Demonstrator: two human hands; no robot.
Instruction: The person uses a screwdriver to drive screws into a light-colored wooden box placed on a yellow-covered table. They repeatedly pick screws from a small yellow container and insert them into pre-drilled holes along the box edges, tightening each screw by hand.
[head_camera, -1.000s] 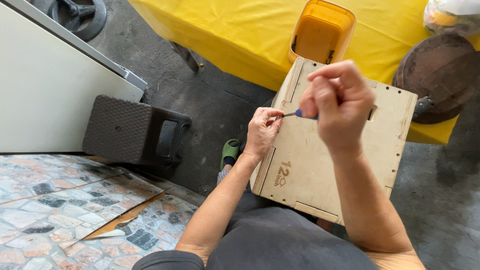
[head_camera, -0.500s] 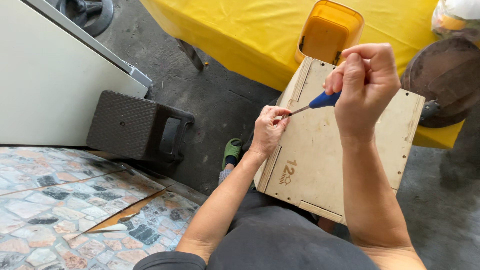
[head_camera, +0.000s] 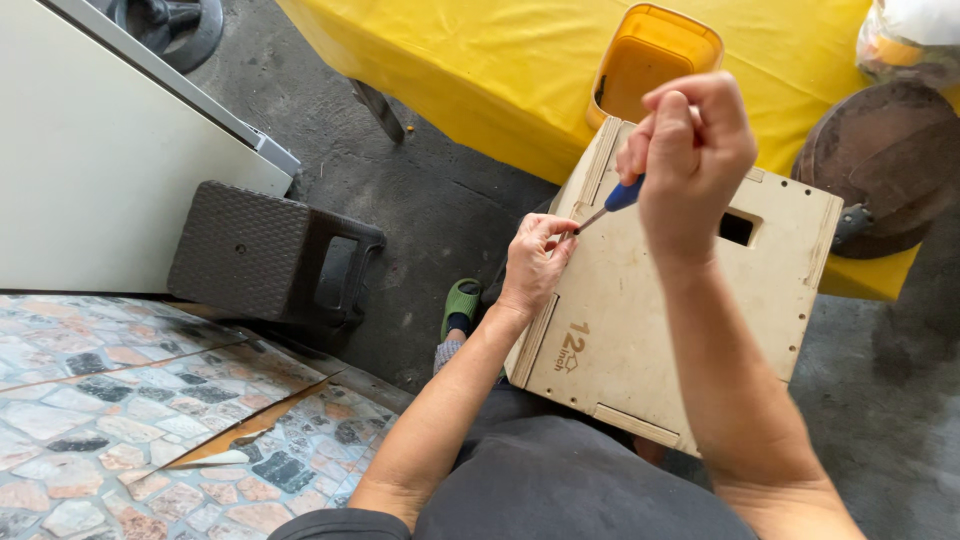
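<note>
Screwdriver (head_camera: 612, 203) clenched in the right hand (head_camera: 690, 150), tip at the wooden box's (head_camera: 680, 320) left edge, left hand (head_camera: 535, 262) pinching there.

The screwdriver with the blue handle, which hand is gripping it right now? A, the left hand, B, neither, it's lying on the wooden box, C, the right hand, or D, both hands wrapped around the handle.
C: the right hand is closed around the blue-handled screwdriver, while the left hand rests at the edge of the wooden box near the tool's tip.
</note>
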